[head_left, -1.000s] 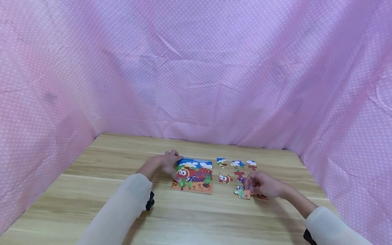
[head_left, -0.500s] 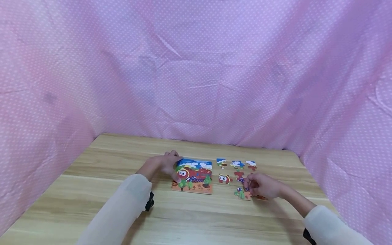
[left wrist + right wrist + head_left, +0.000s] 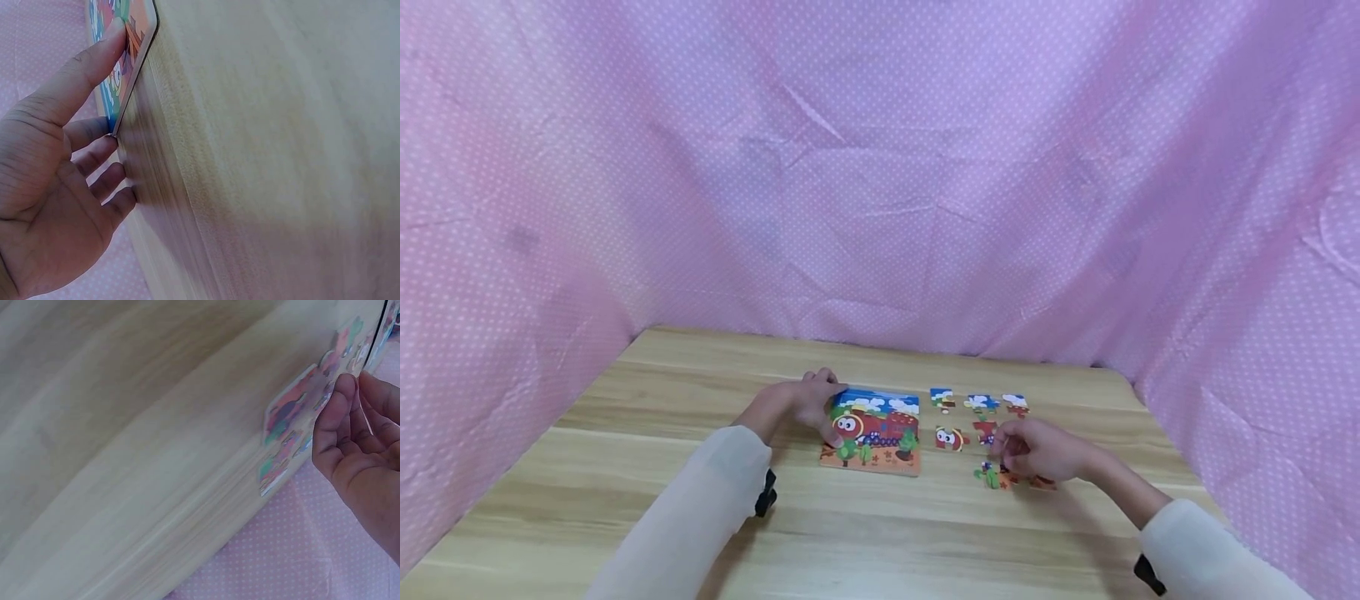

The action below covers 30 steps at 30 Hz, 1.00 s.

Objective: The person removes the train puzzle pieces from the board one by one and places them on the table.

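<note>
A square jigsaw board point(image 3: 887, 442) printed with a smiling red train lies flat on the table. My left hand point(image 3: 812, 406) rests at its left side; in the left wrist view the thumb point(image 3: 100, 59) lies on the picture and the index finger touches its corner. To the right are loose jigsaw pieces: a train-face piece point(image 3: 950, 438), a cactus piece point(image 3: 989, 476) and a red piece point(image 3: 983, 432). My right hand point(image 3: 1037, 451) is over these, thumb and index fingertips pinched together at a jigsaw piece that they mostly hide. In the right wrist view pieces point(image 3: 290, 403) lie beside the fingers.
Three cloud-topped jigsaw pieces point(image 3: 982, 403) form a row farther back on the wooden table point(image 3: 865, 533). An orange piece point(image 3: 1042, 483) shows just below the right hand. Pink dotted cloth point(image 3: 880, 208) hangs behind the table and at both sides.
My right hand has shifted slightly left, and its fingertips now cover part of the red piece. The cactus piece has settled or turned a little. The left hand and board stay put.
</note>
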Motion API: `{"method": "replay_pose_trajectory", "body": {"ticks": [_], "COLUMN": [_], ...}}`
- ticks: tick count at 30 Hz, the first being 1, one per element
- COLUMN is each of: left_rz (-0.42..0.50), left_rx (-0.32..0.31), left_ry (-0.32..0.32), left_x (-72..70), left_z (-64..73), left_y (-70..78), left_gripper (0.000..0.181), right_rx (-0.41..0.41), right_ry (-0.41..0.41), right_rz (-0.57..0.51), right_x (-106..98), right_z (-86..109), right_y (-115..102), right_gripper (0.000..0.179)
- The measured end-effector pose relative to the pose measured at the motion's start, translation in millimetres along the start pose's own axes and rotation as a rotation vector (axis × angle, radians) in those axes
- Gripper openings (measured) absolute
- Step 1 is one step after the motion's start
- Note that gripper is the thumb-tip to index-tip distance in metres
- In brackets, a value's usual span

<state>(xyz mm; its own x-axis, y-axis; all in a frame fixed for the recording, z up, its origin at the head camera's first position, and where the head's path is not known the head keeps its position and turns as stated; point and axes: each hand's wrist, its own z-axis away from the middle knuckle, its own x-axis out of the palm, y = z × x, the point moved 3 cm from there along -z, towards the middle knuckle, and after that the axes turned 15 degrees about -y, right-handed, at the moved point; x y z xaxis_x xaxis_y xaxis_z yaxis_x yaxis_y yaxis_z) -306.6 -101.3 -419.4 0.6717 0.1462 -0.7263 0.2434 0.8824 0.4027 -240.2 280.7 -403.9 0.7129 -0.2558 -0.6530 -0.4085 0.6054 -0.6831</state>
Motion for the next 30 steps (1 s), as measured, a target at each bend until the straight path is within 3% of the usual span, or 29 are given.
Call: {"method": "replay_pose_trajectory", "body": {"ticks": [5,9,12,20,30], "left_rz": [0.001,-0.002,-0.008,-0.012,-0.016], "left_rx": [0.009,0.003,-0.011,0.005,0.012], "left_ry": [0.008,0.012,0.007,0.008,0.001], "left_x": [-0.8,-1.5,-0.4,1.7,0.1], "left_z": [-1.4,-3.4,-3.8,-5.7,-5.8], "left_y": [2.5,1.6,-0.5,-2.6,-3.7], "left_gripper": [0.105,0.104,0.103,0.104,0.105], "right_rx": [-0.013,0.023,0.034,-0.038,0.039], "right_ry": [0.005,0.001,-0.008,-0.019,-0.032], "right_rz": [0.052,0.099,0.117,0.171,0.105], "right_x": [-4.1,-5.3,-1.6,8.9,25.0], "right_z": [-8.6,-23.9,-40.8,-92.5,-143.7], "right_y": [-10.6,-25.3,-36.4,-63.5,-90.8], "right_gripper": [0.016,0.009,0.007,0.007,0.012]}}
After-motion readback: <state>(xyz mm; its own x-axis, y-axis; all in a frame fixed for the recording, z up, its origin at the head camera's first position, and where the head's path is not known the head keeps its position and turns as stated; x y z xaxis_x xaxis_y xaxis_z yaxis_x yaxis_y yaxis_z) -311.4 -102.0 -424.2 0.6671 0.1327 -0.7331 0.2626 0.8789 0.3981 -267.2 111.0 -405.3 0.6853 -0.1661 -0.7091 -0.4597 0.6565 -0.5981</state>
